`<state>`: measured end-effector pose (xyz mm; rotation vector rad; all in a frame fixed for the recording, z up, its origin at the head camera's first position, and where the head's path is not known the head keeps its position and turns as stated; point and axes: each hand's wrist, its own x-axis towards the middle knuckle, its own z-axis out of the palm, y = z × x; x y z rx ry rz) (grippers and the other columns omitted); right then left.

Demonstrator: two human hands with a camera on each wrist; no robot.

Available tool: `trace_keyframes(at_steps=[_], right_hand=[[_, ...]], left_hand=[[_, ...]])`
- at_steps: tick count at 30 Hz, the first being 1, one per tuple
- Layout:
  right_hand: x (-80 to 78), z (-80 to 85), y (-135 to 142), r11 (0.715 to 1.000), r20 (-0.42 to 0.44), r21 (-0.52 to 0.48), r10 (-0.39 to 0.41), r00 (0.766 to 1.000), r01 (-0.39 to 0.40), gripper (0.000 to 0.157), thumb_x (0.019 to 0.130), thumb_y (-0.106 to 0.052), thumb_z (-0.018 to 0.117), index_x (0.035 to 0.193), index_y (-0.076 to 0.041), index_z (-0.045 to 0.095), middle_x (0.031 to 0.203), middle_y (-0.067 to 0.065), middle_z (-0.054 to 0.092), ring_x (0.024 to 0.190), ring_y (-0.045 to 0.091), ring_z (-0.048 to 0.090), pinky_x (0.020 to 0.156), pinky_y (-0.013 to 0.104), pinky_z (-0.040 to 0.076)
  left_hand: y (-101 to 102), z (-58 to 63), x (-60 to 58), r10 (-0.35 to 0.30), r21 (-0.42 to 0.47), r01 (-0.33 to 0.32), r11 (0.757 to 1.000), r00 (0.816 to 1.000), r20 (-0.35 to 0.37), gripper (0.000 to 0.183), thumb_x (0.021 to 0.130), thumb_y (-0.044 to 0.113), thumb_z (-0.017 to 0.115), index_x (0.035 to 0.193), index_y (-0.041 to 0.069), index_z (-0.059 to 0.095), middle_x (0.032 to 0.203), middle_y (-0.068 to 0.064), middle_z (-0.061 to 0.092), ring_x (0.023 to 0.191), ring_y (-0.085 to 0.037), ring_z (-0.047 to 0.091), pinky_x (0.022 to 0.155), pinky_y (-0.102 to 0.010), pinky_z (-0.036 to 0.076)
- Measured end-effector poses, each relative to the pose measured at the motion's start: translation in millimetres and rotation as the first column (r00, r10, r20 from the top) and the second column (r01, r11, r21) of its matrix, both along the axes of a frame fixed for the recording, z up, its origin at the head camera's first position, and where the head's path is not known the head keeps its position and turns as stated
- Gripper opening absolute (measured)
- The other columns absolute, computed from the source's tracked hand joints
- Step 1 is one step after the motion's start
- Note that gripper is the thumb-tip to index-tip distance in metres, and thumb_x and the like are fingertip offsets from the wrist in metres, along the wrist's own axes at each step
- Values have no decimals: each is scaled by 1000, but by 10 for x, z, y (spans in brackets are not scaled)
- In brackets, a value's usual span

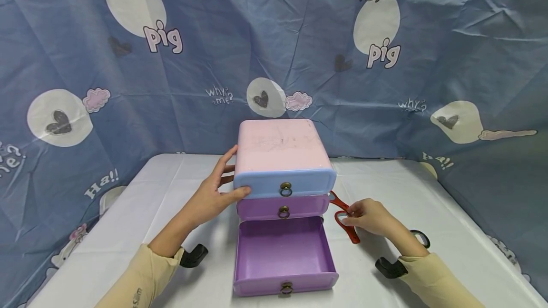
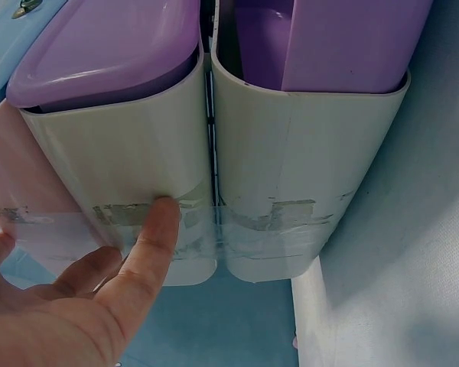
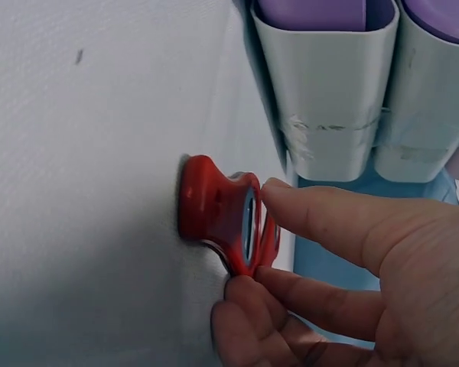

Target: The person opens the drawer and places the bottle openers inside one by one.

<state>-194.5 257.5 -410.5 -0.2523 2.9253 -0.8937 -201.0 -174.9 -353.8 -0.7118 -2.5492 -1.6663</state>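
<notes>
Backing white tabletop [image 1: 180, 179], printed blue fabric [image 1: 274, 37], drawers [image 1: 261, 207], red tool [image 3: 204, 200]

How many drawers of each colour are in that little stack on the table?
Blue drawer: 1
Purple drawers, the middle one and the open bottom one: 2
Total drawers: 3

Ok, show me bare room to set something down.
Bare: left of the left hand; beyond the right hand, toward the backdrop; inside the open bottom drawer. Crowded: between the drawers and right hand, around the red tool.
</notes>
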Motion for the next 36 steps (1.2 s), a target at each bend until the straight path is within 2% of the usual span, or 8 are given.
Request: trace_keyframes(at_steps=[5,9,13,19,29,33,36], right_hand=[[-2,-1,-52,1000,-19,15,-22,1000,22,33,84,-24,90,103,0,79,88,2,78,80,12,63,70,31,51],[9,-5,-85,1000,-6,5,-31,1000,31,32,84,-22,91,103,0,78,88,2,78,81,13,64,70,31,51],[32,0,-110,999,10,-12,-33,999,33,32,84,-20,92,104,0,78,89,3,78,81,14,66,68,31,52],[73,-4,-115,1000,-5,-6,17,1000,-17,33,83,-19,92,104,-1,74,89,2,75,81,12,64,72,31,52],[251,-44,-114,998,0,-59,28,1000,-28,42,87,-15,90,116,-5,61,91,3,72,75,13,65,65,31,53],[314,-30,-92,996,-15,-76,49,999,-50,41,88,-15,89,117,-5,63,89,2,72,74,13,65,63,30,52],[356,2,-64,991,4,-117,68,998,-67,40,89,-14,88,120,-3,65,90,3,72,74,14,68,62,29,56]], left_hand=[[8,12,-2,-2,5,2,1000,1000,-1,99,98,38,79,169,55,11,171,-17,34,154,-47,43,105,-62,56],[6,13,-3,-3,7,3,1000,1000,-2,99,99,37,79,170,52,12,170,-16,34,154,-47,43,105,-61,57],[1,8,1,-1,4,1,1000,1000,-4,98,99,37,79,169,54,12,170,-17,34,153,-47,43,104,-60,57],[-8,-5,-2,2,-13,-2,1000,1000,-19,99,99,39,78,170,52,11,170,-18,35,153,-48,44,104,-62,57],[4,-17,-13,-13,8,13,1000,1000,-4,98,99,38,78,169,53,12,170,-19,34,154,-50,42,104,-61,57],[0,-12,-9,-9,8,9,1000,1000,-6,98,99,38,78,169,54,12,170,-19,33,154,-50,42,104,-61,57],[-5,0,-1,-6,3,6,1000,1000,-8,98,99,38,78,168,55,11,170,-18,34,154,-49,42,104,-61,57]])
